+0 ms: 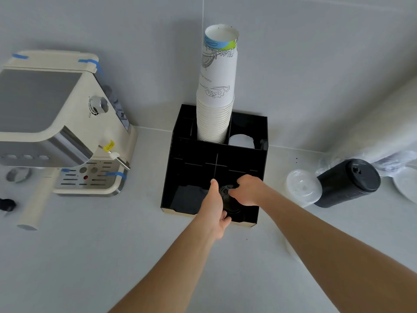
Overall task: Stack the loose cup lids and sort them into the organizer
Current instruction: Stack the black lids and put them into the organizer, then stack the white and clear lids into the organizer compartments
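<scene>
A black organizer (pixel 180 168) stands on the counter against the wall. Both my hands reach into its front right compartment. My left hand (pixel 214 206) grips the left side of a small stack of black lids (pixel 226 195), and my right hand (pixel 247 190) holds the stack from above on the right. To the right on the counter lie a long stack of black lids (pixel 347 184) on its side and a stack of clear lids (pixel 302 186). White lids (pixel 241 141) sit in the organizer's back right compartment.
A tall stack of paper cups (pixel 216 86) rises from the organizer's back compartment. A cream espresso machine (pixel 63 123) stands at the left with a portafilter handle (pixel 36 199) in front. Plastic wrap and white lids (pixel 406 184) lie at the far right.
</scene>
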`<control>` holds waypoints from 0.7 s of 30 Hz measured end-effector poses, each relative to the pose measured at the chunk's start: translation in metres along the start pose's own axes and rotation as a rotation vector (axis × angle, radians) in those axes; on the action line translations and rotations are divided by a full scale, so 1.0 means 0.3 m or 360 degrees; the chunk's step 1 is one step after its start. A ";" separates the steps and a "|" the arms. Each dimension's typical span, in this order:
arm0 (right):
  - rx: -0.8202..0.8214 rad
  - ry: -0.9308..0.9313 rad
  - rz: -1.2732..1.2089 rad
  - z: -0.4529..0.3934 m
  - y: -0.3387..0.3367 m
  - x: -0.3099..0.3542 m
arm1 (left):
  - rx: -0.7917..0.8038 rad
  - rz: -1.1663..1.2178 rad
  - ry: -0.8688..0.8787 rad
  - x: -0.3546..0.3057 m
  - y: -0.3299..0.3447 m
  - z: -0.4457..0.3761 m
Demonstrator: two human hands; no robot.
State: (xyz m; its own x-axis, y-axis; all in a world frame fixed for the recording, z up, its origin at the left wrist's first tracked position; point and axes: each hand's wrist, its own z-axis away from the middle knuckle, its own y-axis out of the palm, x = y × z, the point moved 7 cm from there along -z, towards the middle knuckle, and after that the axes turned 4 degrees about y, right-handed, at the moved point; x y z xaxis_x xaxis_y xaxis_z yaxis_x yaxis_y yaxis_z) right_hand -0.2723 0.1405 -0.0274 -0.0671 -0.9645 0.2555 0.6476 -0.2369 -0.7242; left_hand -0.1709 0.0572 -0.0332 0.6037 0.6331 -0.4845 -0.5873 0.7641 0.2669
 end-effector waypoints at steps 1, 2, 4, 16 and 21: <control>-0.0032 -0.0019 -0.0078 0.019 -0.017 -0.003 | 0.0020 -0.0028 0.0017 0.001 -0.007 0.004; -0.0056 -0.0048 -0.0145 0.044 -0.032 -0.011 | 0.0039 -0.0076 0.0044 0.005 -0.013 0.016; -0.0046 -0.0043 -0.0300 0.093 -0.049 -0.036 | 0.0039 -0.0215 0.0084 0.024 -0.038 0.036; -0.0034 0.0010 -0.1696 0.444 -0.038 -0.365 | 0.0300 -0.0138 0.0254 0.152 -0.143 0.276; -0.0090 0.0069 -0.2005 0.538 -0.019 -0.538 | 0.0358 -0.0114 0.0255 0.184 -0.134 0.331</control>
State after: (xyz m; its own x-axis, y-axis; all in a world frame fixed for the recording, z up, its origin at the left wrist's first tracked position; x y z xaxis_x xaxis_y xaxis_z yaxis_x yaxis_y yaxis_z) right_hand -0.1427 0.3164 0.0388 -0.6383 -0.0690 0.7667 0.0831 -0.9963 -0.0205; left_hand -0.0604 0.0737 0.0121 0.5356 0.5628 -0.6296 -0.4011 0.8256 0.3969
